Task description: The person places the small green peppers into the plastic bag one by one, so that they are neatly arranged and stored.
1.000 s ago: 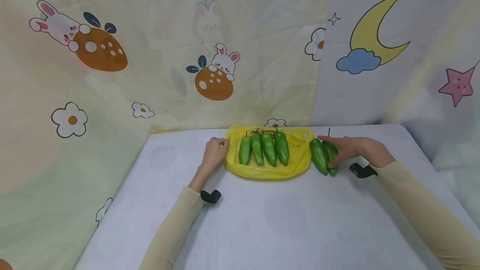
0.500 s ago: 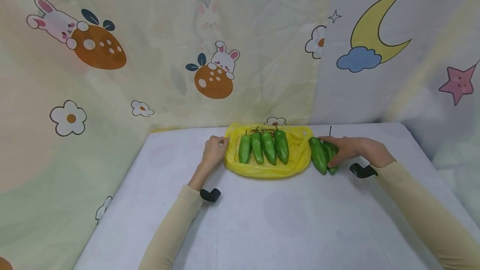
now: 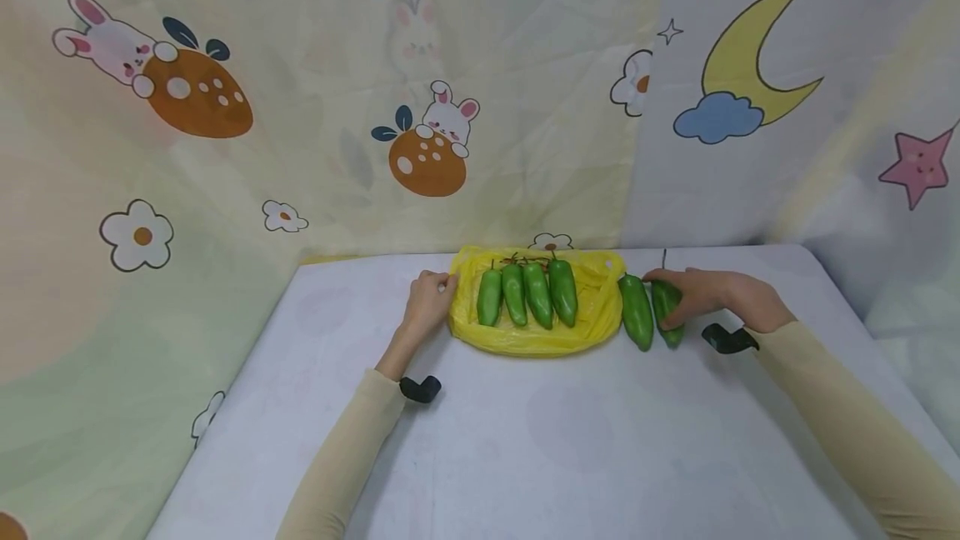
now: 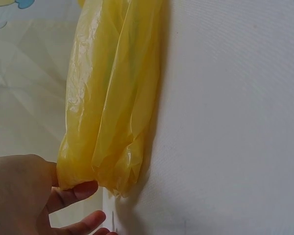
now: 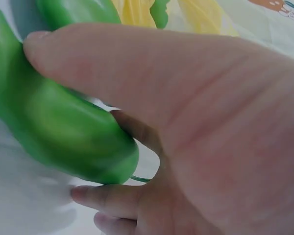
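Note:
A yellow plastic bag [image 3: 532,343] lies near the back of the table, its mouth spread wide. Several green peppers [image 3: 537,298] sit side by side in it, stems towards the wall. At the bag's left edge my left hand [image 3: 430,304] pinches the plastic between thumb and finger, as the left wrist view of the bag [image 4: 108,107] shows. Right of the bag, my right hand [image 3: 720,294] grips a green pepper [image 5: 68,127], thumb along one side and a finger on the other. Another green pepper [image 3: 637,315] lies on the table between that hand and the bag.
A white-covered table [image 3: 480,440] spreads out in front of both arms. Behind it hangs a printed curtain [image 3: 525,107] with rabbits and a moon, close to the table's back edge. Dark wrist mounts [image 3: 421,390] sit on both wrists.
My right hand has shifted slightly right with the pepper it grips, so a gap shows between that pepper and its neighbour. My left hand stays at the bag's edge.

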Demonstrator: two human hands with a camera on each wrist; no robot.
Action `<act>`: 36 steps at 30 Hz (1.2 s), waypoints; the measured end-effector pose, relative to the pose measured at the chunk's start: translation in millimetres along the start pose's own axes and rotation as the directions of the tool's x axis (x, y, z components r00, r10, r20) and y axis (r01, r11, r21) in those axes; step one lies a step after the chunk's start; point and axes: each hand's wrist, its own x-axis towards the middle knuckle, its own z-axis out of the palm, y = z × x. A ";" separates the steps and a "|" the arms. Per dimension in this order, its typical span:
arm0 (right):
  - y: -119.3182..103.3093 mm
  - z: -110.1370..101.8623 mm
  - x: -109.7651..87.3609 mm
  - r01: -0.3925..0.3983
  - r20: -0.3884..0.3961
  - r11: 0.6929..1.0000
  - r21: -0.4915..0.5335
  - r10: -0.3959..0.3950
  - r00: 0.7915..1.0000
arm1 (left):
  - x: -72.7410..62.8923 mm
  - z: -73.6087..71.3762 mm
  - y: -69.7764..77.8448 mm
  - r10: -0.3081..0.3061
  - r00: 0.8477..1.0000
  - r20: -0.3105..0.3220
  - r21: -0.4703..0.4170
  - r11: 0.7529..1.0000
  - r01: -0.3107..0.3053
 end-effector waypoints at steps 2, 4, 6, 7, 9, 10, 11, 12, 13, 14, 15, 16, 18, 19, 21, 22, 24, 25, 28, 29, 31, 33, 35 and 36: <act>1.2 -0.3 -0.2 0.003 -0.002 1.000 0.001 -0.003 1.000 | 0.0 0.4 -0.2 -0.001 1.000 0.004 0.001 1.000 0.001; 2.6 -0.4 -0.1 0.009 -0.008 1.000 -0.004 -0.009 1.000 | -0.1 0.8 -0.3 0.001 1.000 0.006 0.003 1.000 -0.001; 3.8 -0.7 0.2 0.013 -0.016 1.000 -0.008 -0.013 1.000 | -0.1 1.1 -0.2 0.006 1.000 0.002 0.004 1.000 -0.006; 4.1 -1.0 0.3 0.015 -0.020 1.000 -0.011 -0.015 1.000 | -0.1 1.2 0.0 0.009 1.000 -0.001 0.004 1.000 -0.009; 4.6 -2.0 0.4 0.022 -0.027 1.000 -0.017 -0.022 0.999 | -0.3 0.9 0.5 0.012 1.000 -0.006 0.003 1.000 -0.012; 5.0 -2.7 0.5 0.026 -0.028 0.999 -0.020 -0.027 0.999 | -0.5 0.8 0.8 0.011 1.000 -0.006 0.004 1.000 -0.011; 4.8 -3.4 0.4 0.033 -0.030 0.999 -0.021 -0.034 0.999 | -0.5 0.8 1.0 0.010 1.000 -0.007 0.003 1.000 -0.010; 5.0 -4.1 0.4 0.041 -0.031 0.999 -0.023 -0.042 0.999 | -0.7 0.7 1.2 0.008 1.000 -0.007 0.003 1.000 -0.008; 4.9 -4.7 0.2 0.047 -0.032 0.999 -0.022 -0.047 0.998 | -0.8 0.7 1.4 0.007 1.000 -0.005 0.004 1.000 -0.007; 5.1 -5.3 0.2 0.054 -0.032 0.998 -0.023 -0.054 0.998 | -0.9 0.8 1.5 0.006 1.000 -0.004 0.006 1.000 -0.006; 5.3 -5.6 0.2 0.054 -0.032 0.998 -0.022 -0.055 0.998 | -1.0 0.8 1.7 0.006 1.000 -0.004 0.007 1.000 -0.006; 5.4 -5.9 0.3 0.057 -0.032 0.998 -0.019 -0.058 0.998 | -1.0 0.8 1.8 0.005 1.000 -0.003 0.007 1.000 -0.005; 5.2 -6.3 0.1 0.056 -0.033 0.998 -0.010 -0.057 0.998 | -1.1 0.6 2.0 0.002 1.000 -0.003 0.005 1.000 -0.002; 5.5 -6.3 0.2 0.055 -0.033 0.998 -0.007 -0.055 0.998 | -1.1 0.5 2.0 0.001 1.000 -0.003 0.005 1.000 -0.001; 5.8 -6.4 0.2 0.053 -0.036 0.999 0.000 -0.053 0.998 | -1.0 0.3 1.8 -0.003 1.000 -0.003 0.003 1.000 0.003; 5.8 -6.5 0.0 0.054 -0.038 0.999 0.002 -0.054 0.998 | -1.0 0.1 1.7 -0.006 1.000 -0.002 0.001 1.000 0.006; 5.9 -7.0 -0.7 0.058 -0.041 0.998 0.003 -0.057 0.998 | -0.9 0.0 1.2 -0.008 1.000 -0.001 0.000 1.000 0.008; 6.1 -7.3 -1.1 0.057 -0.041 0.998 0.002 -0.057 0.998 | -0.9 0.1 1.1 -0.008 1.000 0.000 0.001 1.000 0.008; 5.0 -8.8 -3.6 0.054 -0.044 0.999 0.001 -0.054 0.998 | -0.6 0.4 0.3 -0.009 1.000 0.002 -0.005 1.000 0.009; 4.5 -9.4 -4.4 0.053 -0.044 0.999 0.002 -0.053 0.998 | -0.5 0.6 0.1 -0.008 1.000 0.002 -0.005 1.000 0.008; 3.4 -10.4 -5.8 0.047 -0.045 0.999 0.005 -0.047 0.998 | -0.2 1.1 -0.4 -0.008 1.000 0.001 -0.008 1.000 0.008; 2.2 -11.1 -6.8 0.044 -0.050 0.999 0.006 -0.044 0.998 | 0.2 1.6 -1.1 -0.008 1.000 0.001 -0.009 1.000 0.008; 0.7 -11.6 -7.8 0.039 -0.053 0.999 0.009 -0.038 0.998 | 0.2 1.9 -1.5 -0.007 1.000 0.001 -0.008 1.000 0.007; -0.2 -11.8 -8.2 0.036 -0.055 0.999 0.010 -0.036 0.998 | 0.3 2.0 -1.9 -0.008 1.000 0.001 -0.008 1.000 0.008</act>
